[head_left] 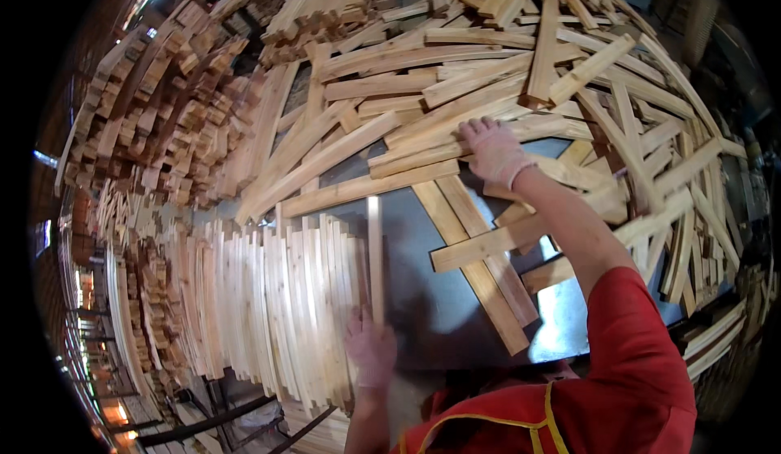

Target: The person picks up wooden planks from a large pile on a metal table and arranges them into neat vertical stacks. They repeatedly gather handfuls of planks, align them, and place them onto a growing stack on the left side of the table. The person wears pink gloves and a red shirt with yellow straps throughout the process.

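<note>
My left hand (pixel 370 348), in a thin pale glove, closes around the near end of a narrow wooden slat (pixel 375 263) that stands out to the right of a tight row of slats (pixel 301 291). Farther off, my right hand (pixel 492 151), gloved too, reaches over the heap with its fingers curled over the far side of a wooden plank (pixel 427 154). Its fingertips rest against the wood. Just nearer than that plank, another board (pixel 370 190) slants across to the row. Two long boards (pixel 480 251) lie side by side below my right hand, crossed by a shorter plank (pixel 488 242).
A dark metal tabletop (pixel 419 316) shows between the boards. Loose planks (pixel 488 55) pile up across the far side and down the right. Tall stacks of cut wood (pixel 163 104) stand at the far left, with another stack (pixel 321 6) behind.
</note>
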The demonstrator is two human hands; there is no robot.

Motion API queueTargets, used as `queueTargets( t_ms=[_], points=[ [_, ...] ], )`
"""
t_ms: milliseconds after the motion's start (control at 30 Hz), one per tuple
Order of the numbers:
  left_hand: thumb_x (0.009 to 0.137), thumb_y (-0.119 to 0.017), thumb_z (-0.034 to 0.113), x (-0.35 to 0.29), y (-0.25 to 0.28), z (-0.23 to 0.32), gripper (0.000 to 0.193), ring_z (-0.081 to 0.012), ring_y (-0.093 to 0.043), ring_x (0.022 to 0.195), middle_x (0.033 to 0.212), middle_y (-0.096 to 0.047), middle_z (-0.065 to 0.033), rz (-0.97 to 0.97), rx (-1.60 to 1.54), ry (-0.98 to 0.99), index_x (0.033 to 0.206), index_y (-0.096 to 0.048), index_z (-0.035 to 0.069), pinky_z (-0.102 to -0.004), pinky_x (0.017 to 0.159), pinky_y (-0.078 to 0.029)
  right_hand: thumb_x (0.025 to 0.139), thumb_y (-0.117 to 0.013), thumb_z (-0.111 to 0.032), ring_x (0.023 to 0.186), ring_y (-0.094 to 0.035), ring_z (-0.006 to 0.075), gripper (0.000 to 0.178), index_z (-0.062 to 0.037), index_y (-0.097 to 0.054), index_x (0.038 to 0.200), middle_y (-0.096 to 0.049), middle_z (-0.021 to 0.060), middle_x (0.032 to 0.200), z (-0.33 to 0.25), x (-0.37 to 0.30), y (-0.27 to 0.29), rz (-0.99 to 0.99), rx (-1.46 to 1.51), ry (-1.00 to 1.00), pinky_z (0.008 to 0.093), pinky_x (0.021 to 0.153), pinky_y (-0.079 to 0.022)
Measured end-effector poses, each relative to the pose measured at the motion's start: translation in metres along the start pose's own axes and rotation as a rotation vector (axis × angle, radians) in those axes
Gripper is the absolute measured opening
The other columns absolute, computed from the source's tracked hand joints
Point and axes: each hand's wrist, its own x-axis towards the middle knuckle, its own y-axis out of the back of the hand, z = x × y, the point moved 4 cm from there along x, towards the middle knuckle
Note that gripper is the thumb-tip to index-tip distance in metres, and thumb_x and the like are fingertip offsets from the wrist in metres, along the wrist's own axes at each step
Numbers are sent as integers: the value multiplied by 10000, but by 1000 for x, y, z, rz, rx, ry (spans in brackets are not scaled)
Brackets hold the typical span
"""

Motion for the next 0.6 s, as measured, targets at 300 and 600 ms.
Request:
queueTargets(
  t_ms=[300, 600],
  points=[
    [857, -771, 433, -24, -23, -49, 979, -482, -331, 1521, 1649, -367, -233, -75, 417, -24, 1641, -315, 63, -645, 1244, -251, 806, -823, -486, 1161, -672, 322, 703, -166, -616, 1396, -702, 135, 1195, -16, -5, 4, -431, -144, -44, 444, 969, -527],
    [906, -640, 427, -25, -35, -75, 859, -466, -330, 1527, 1628, -396, -252, -13, 402, -165, 1622, -354, 49, -640, 1249, -229, 816, -777, -338, 970, -754, 351, 489, -153, -714, 1264, -763, 143, 1086, -172, -183, 105, -370, 126, 536, 461, 840, -599]
  ],
)
